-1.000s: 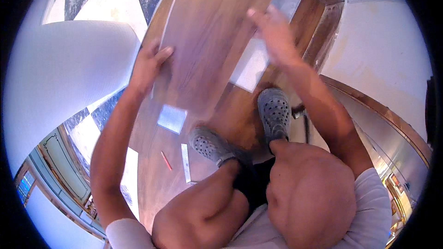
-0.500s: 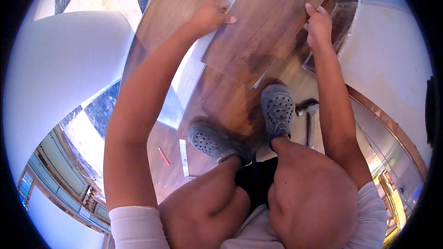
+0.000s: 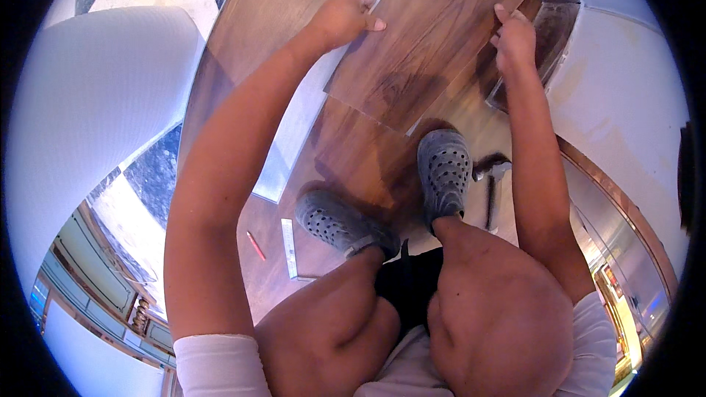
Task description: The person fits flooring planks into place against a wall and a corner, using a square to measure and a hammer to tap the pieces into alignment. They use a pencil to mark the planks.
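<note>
I crouch over a floor and hold a dark brown wood-look plank [image 3: 434, 37] in front of me. My left hand [image 3: 342, 18] grips its left edge, thumb on top. My right hand [image 3: 513, 38] grips its right edge. The plank lies slanted above other laid brown planks [image 3: 360, 158] and a strip of pale grey underlay [image 3: 305, 114]. Both my grey perforated clogs [image 3: 445, 169] stand on the laid planks just below the held plank.
A hammer [image 3: 491, 184] lies right of my right foot. A red pencil [image 3: 255, 245] and a metal square ruler [image 3: 290, 250] lie left of my left clog [image 3: 338, 222]. A white wall [image 3: 81, 103] stands left, another wall [image 3: 625, 103] right. Marble-pattern floor [image 3: 147, 173] shows left.
The plank has come closer and turned; my left hand slid up from the lower left edge to the plank's near left corner, and my right hand shifted right along its far edge.
</note>
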Tool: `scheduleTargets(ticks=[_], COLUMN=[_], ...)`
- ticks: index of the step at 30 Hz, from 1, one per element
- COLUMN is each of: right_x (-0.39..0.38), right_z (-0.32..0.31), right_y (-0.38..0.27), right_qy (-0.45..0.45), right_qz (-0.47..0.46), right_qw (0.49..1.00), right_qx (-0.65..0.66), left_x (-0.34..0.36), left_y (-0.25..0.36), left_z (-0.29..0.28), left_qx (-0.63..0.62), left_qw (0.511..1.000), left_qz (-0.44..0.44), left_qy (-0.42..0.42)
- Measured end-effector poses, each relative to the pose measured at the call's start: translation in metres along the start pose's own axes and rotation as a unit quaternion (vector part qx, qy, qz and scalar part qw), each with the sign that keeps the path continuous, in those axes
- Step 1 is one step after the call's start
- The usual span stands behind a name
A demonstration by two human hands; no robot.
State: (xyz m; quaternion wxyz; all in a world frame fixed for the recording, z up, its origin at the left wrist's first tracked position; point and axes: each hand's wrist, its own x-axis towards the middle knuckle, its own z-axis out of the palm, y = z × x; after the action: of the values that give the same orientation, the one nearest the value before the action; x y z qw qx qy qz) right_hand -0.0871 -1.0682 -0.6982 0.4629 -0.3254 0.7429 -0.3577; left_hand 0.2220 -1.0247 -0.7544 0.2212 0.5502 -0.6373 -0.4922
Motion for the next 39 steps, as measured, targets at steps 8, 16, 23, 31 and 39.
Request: scheduleTargets(ticks=[8, 16, 23, 31, 39], right_x=[0.007, 0.01, -0.005, -0.004, 0.027], right_z=[-0.002, -0.005, 0.001, -0.001, 0.003], right_y=[-0.001, 0.004, -0.007, -0.006, 0.025], right_qy=[-0.025, -0.033, -0.028, -0.018, -0.024], right_qz=[-0.008, -0.013, -0.025, -0.025, 0.002], right_qw=[0.999, 0.999, 0.999, 0.999, 0.999], right_qx=[0.025, 0.032, 0.039, 0.016, -0.047], left_x=[0.001, -0.01, -0.009, -0.01, 0.001], left_y=[0.007, 0.011, 0.006, 0.003, 0.003], left_z=[-0.004, 0.002, 0.002, 0.005, -0.001], left_qx=[0.048, 0.004, 0.001, -0.025, 0.09], left_qw=[0.999, 1.0, 0.999, 0.999, 0.995], left_qz=[-0.007, -0.019, -0.04, -0.037, -0.023], left_qy=[-0.007, 0.008, 0.01, 0.013, -0.031])
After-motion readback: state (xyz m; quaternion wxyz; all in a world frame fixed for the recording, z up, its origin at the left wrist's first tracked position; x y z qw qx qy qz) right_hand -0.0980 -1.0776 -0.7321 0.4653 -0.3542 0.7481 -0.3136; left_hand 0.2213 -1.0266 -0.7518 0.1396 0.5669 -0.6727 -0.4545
